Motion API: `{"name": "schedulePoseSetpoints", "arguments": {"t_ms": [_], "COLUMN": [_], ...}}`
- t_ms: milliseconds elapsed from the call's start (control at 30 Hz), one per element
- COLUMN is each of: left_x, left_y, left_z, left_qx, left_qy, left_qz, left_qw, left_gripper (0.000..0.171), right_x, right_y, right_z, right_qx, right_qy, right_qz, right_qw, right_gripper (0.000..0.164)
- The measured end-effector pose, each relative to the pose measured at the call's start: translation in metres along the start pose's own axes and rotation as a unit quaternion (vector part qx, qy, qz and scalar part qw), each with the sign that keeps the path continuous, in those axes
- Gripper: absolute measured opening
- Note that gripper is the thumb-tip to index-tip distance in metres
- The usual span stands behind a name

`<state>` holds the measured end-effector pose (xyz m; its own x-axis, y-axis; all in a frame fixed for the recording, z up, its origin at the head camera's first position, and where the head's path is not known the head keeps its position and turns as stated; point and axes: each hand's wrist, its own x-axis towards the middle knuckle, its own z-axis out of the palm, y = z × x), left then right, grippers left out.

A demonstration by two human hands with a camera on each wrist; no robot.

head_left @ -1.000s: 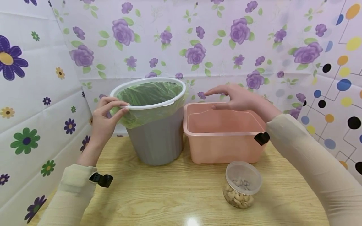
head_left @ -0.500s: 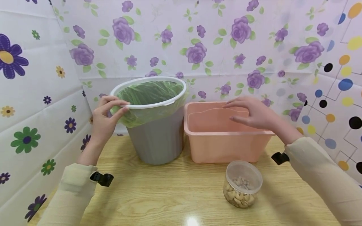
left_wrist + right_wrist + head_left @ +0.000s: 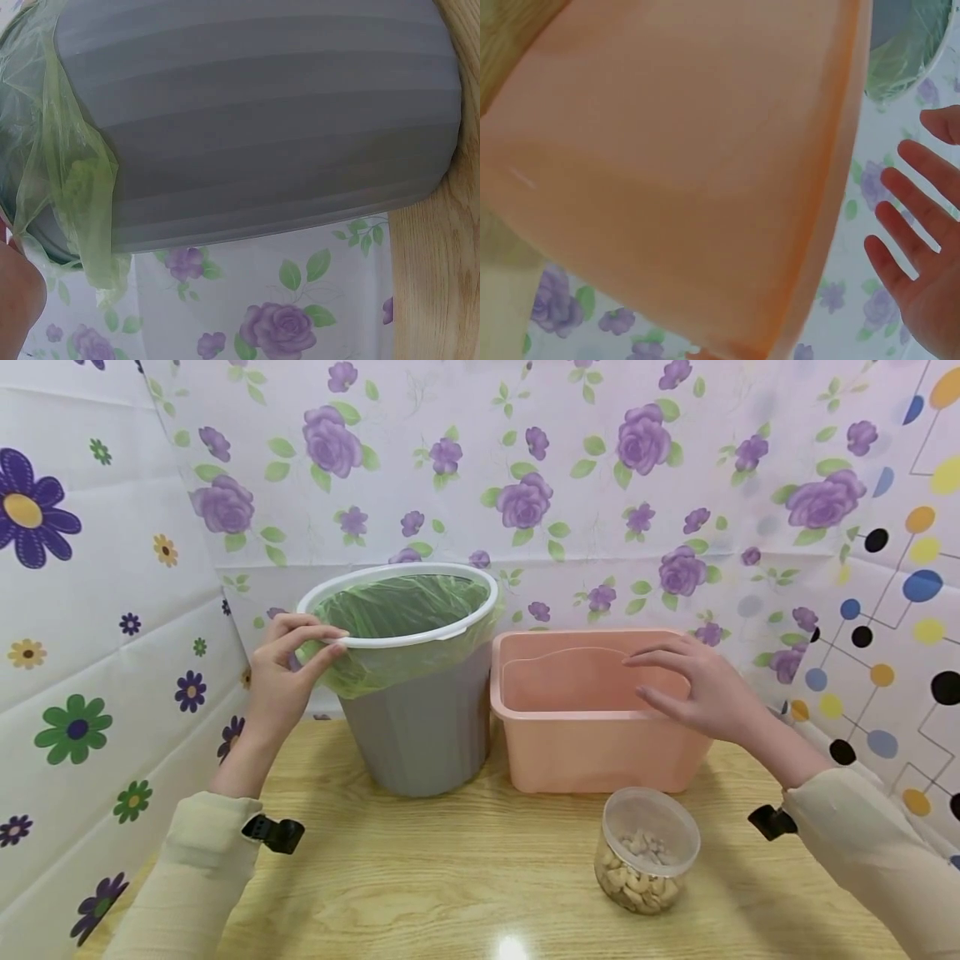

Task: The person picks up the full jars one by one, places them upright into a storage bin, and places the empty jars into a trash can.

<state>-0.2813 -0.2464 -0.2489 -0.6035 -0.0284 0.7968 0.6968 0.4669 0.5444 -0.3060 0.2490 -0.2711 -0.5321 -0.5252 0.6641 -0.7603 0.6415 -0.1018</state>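
A grey trash can (image 3: 420, 731) with a white rim and a green plastic bag (image 3: 360, 672) folded over it stands at the left. My left hand (image 3: 281, 681) pinches its rim at the near left side, thumb below and fingers on top. In the left wrist view the can's ribbed wall (image 3: 285, 112) fills most of the picture, with only part of the hand (image 3: 16, 300) showing. My right hand (image 3: 708, 689) hovers over the right end of a pink plastic tub (image 3: 592, 756), fingers spread and holding nothing. The right wrist view shows that hand (image 3: 930, 232) beside the tub's rim.
A clear round jar (image 3: 647, 852) of cashews with a translucent lid stands in front of the tub on the wooden table (image 3: 420, 877). Flowered cloth (image 3: 465, 468) hangs behind, with patterned cloths on both sides. The can and tub stand close side by side.
My right hand has moved right and down, from above the tub's back left part to its right end. My left hand keeps its hold on the can's rim.
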Motion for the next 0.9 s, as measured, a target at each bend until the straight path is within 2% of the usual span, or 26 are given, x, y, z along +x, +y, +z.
{"name": "schedulePoseSetpoints", "arguments": {"t_ms": [100, 333, 600, 700, 800, 900], "left_x": [0.001, 0.000, 0.001, 0.001, 0.001, 0.000], "left_y": [-0.006, -0.002, -0.009, -0.009, -0.007, 0.001], "left_z": [0.000, 0.001, 0.000, 0.000, 0.001, 0.001], "left_qx": [0.001, -0.006, -0.005, -0.006, -0.003, -0.002], "left_qy": [0.001, 0.001, 0.002, 0.003, 0.005, 0.004], "left_qz": [0.000, -0.004, 0.001, 0.004, 0.002, -0.001], "left_qw": [1.0000, 1.0000, 1.0000, 1.0000, 1.0000, 1.0000], "left_gripper": [0.016, 0.016, 0.017, 0.017, 0.017, 0.016], "right_x": [-0.008, -0.030, -0.049, -0.055, -0.061, -0.065], "right_y": [0.001, 0.001, 0.010, 0.013, 0.016, 0.019], "right_z": [0.001, 0.005, 0.014, 0.016, 0.018, 0.023], "right_qx": [-0.001, -0.011, 0.008, 0.008, 0.004, 0.000], "right_qy": [0.016, 0.047, 0.109, 0.122, 0.134, 0.154], "right_qz": [0.001, -0.008, -0.035, -0.046, -0.056, -0.067], "right_qw": [1.000, 0.999, 0.993, 0.991, 0.989, 0.986], "right_gripper": [0.040, 0.046, 0.053, 0.047, 0.033, 0.023]}}
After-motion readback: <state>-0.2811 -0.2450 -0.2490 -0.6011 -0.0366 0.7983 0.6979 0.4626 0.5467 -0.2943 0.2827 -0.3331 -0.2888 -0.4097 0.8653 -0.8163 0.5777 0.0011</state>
